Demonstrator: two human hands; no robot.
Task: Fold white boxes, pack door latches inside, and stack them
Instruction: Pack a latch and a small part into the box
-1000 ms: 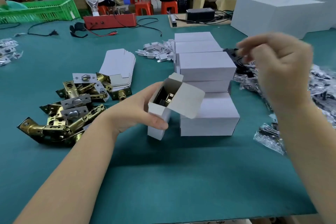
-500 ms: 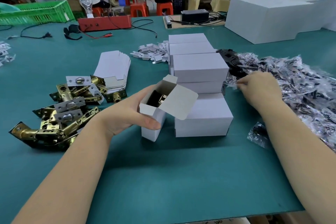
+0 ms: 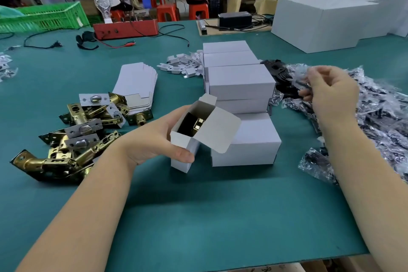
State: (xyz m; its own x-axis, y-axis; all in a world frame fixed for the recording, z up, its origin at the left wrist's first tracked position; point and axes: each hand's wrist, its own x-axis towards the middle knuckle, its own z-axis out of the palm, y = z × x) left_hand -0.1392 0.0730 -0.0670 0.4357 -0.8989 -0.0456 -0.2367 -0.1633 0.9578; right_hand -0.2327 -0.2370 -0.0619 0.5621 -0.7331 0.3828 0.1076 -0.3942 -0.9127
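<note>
Bare table [image 3: 198, 216] before stacked boxes [image 3: 241, 81]

A: Where does the one view sit?

B: On the person's head, looking forward and down across the green-topped table [image 3: 198, 216]. Both forearms enter from the bottom corners.

A: How near?

B: Close. The small open white cardboard box [image 3: 194, 137] fills the frame's middle, with wide-angle bending at the edges.

A: And farther off?

B: Red plastic stools [image 3: 167, 12] along the top edge.
</note>
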